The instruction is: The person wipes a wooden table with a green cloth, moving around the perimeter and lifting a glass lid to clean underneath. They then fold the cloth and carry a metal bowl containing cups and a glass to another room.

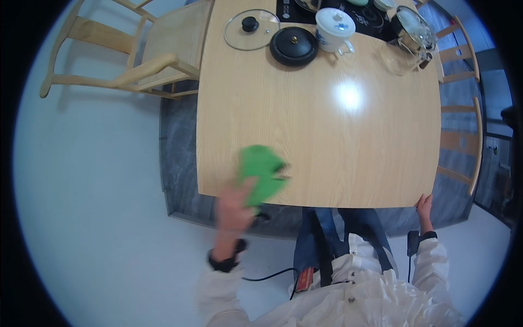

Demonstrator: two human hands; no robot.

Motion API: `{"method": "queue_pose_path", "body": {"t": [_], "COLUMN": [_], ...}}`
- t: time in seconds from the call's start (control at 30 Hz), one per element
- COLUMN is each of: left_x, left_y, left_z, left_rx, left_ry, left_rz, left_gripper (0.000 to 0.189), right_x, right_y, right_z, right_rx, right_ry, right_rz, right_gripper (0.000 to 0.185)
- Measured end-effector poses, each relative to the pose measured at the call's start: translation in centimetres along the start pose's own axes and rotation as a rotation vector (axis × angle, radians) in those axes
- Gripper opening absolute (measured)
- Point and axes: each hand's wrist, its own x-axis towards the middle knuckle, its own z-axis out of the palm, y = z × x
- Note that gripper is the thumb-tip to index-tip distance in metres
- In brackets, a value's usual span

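My left hand [235,206], blurred, holds a green cloth [261,173] at the near left part of the wooden table [318,135]. The cloth lies over the tabletop close to its near edge, and small dark marks show at its right side, too blurred to make out. A black band is round my left wrist. At the table's near right corner, my right hand [424,203] grips the edge with its fingers; part of this hand is hidden.
Toward the far side stand a glass lid [252,36], a black lidded pot [293,47], a white lidded ceramic pot [335,28], a black cooktop [369,20] and glass vessels [398,59]. Wooden chairs flank the table at left [102,34] and right [459,141]. A black cable [269,278] hangs beside my legs.
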Motion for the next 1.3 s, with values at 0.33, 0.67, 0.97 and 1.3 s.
{"method": "queue_pose_path", "body": {"t": [0.33, 0.67, 0.97, 1.3], "left_x": [9.7, -12.9, -6.1, 7.3], "left_y": [2.4, -21.6, -11.0, -6.9], "left_z": [11.7, 2.8, -3.4, 9.4], "left_rx": [0.323, 0.263, -0.612, 0.477], "left_ry": [0.17, -0.059, 0.364, 0.501], "left_rz": [0.354, -0.972, -0.611, -0.438], "left_gripper": [0.037, 0.035, 0.039, 0.057], "right_x": [-0.7, -1.2, -0.7, -2.6], "right_y": [-0.1, -0.9, -2.7, -7.6], "right_z": [-0.3, 0.4, 1.2, 0.0], "right_rx": [0.052, 0.036, -0.074, -0.075], "right_ry": [-0.005, 0.039, 0.047, -0.001], "right_rz": [-0.011, -0.056, -0.02, 0.0], "right_gripper": [0.04, 0.036, 0.041, 0.061]}}
